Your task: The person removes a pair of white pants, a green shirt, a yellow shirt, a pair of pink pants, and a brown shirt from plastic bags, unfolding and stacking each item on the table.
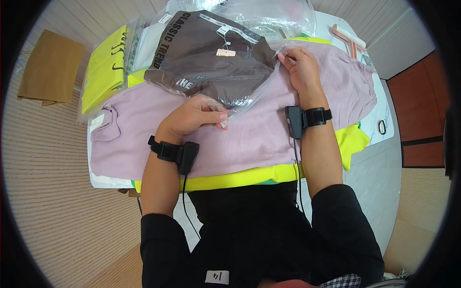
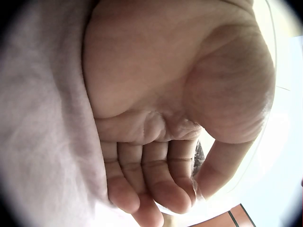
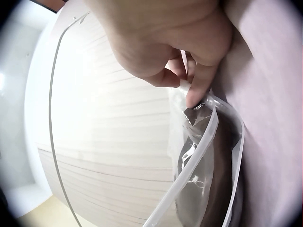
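A clear plastic bag with a folded dark grey-brown garment inside lies over a pale lilac garment. White lettering and a hanging paper tag show through the plastic. At the bag's near left corner, my left hand pinches the plastic between thumb and fingers. My right hand pinches the far right corner of the bag's mouth. In the right wrist view the thumb and fingertips of that hand hold the bag's edge, and its white-rimmed mouth gapes below them.
Bright yellow cloth sticks out beneath the lilac garment. A bagged yellow garment lies at the left, near a brown paper bag. More clear plastic lies at the back. A pink hanger and a dark ring are at the right.
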`<state>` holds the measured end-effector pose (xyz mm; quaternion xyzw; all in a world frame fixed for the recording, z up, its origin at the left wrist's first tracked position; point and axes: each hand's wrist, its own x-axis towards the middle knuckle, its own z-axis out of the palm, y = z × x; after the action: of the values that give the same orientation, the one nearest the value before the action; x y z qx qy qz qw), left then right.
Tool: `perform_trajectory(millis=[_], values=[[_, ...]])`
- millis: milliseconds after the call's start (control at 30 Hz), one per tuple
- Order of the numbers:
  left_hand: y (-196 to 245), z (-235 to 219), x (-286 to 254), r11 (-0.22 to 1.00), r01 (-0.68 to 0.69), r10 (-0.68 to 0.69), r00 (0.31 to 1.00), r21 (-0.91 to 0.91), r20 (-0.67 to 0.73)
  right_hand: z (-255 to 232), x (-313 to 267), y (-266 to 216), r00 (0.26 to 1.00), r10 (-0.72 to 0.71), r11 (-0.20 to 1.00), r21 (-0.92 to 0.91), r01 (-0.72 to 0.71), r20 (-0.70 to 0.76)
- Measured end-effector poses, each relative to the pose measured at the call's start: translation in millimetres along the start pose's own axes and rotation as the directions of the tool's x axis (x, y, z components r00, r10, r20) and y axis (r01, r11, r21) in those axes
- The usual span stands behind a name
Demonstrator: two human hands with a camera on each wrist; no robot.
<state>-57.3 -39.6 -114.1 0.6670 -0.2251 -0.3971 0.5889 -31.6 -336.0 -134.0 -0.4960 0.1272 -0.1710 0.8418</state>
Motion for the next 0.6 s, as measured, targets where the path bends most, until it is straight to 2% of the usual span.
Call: perform_trajectory(millis=[200,267,300,333,367,400,467,500,600], values=[[0,-4,1,1.000,0.026,-0.026,1.000,-0.017,0.013,-1,-2,-9,0.999,0.022,0.999,0.030,-0.023,0.044],[1,-3,0,0.999,0.033,-0.033,0.999,-0.019,0.001,-4,-8,-20,0.999,0.018,0.930,-0.366,-0.003,0.037],[1,-3,-1,0.999,0.039,-0.039,0.999,-0.023,-0.009,-10,-8,-23,0.999,0.019,0.930,-0.368,-0.001,0.043],[-1,-4,0,0.999,0.035,-0.035,0.999,-0.027,-0.015,-16,-8,-27,0.974,0.163,0.839,-0.542,-0.053,0.157],[-4,-4,1,0.998,0.013,-0.014,1.000,-0.062,-0.016,-22,-8,-29,0.918,0.319,0.712,-0.699,-0.070,0.234],[-7,-5,2,0.995,-0.009,0.007,1.000,-0.097,-0.017,-17,-15,-31,0.917,0.321,0.711,-0.700,-0.068,0.236],[-10,-5,3,0.992,-0.031,0.028,0.999,-0.123,-0.030,2,-33,-36,0.764,0.550,0.621,-0.777,-0.106,0.336],[-10,-4,4,0.988,-0.052,0.046,0.998,-0.146,-0.040,6,-38,-34,0.726,0.566,0.651,-0.752,-0.103,0.390],[-11,-5,5,0.988,-0.071,0.070,0.997,-0.137,-0.011,12,-33,-30,0.725,0.515,0.701,-0.712,-0.048,0.457]])
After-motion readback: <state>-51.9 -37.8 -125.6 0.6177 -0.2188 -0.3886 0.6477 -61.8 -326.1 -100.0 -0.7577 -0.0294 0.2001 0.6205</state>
